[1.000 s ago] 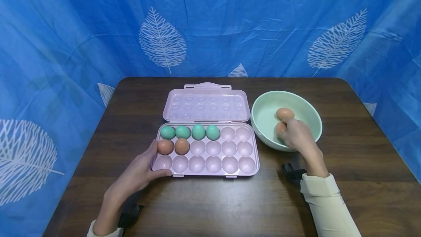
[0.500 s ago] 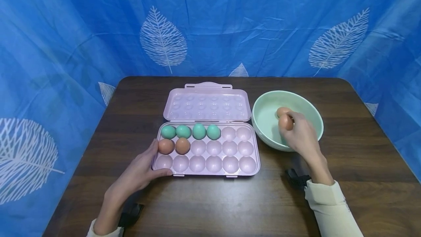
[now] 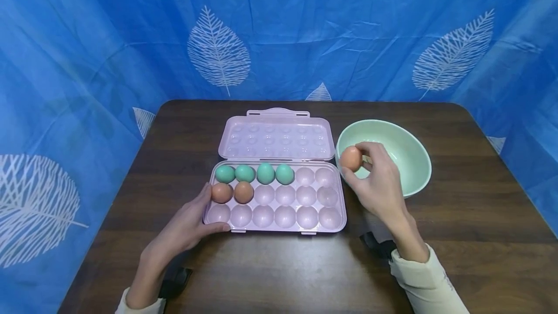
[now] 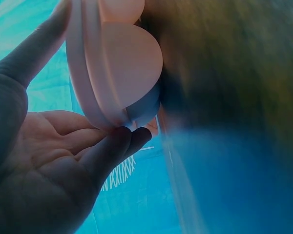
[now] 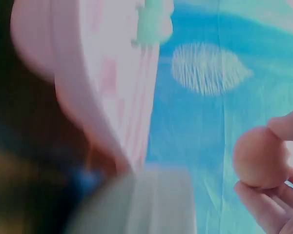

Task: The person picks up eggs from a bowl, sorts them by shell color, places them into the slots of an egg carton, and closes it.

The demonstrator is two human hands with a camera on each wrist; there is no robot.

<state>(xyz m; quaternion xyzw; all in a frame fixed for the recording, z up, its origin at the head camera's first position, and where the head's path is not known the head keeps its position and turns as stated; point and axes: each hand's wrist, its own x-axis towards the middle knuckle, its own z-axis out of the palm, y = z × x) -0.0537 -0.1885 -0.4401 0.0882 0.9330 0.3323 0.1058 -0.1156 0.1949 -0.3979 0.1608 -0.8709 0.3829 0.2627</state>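
Note:
My right hand (image 3: 383, 188) pinches a brown egg (image 3: 350, 158) between thumb and fingers, over the left rim of a pale green bowl (image 3: 411, 161). The same egg (image 5: 260, 158) shows at the right of the right wrist view. A lilac egg tray (image 3: 285, 196) lies with its lid (image 3: 279, 140) folded back. Several green eggs (image 3: 266, 173) fill the left of its back row; two brown eggs (image 3: 243, 192) sit at the left of the middle row. With fingers on its left side and thumb at its front edge, my left hand (image 3: 185, 229) holds the tray's corner. Part of the bowl's inside is hidden.
The bowl stands close against the tray's right side. Both are on a dark wooden table (image 3: 279, 275). A blue curtain (image 3: 279, 38) with white leaf prints hangs behind the table.
My right hand has lifted the brown egg out of the bowl and carried it left to the rim. The left hand still holds the tray's corner.

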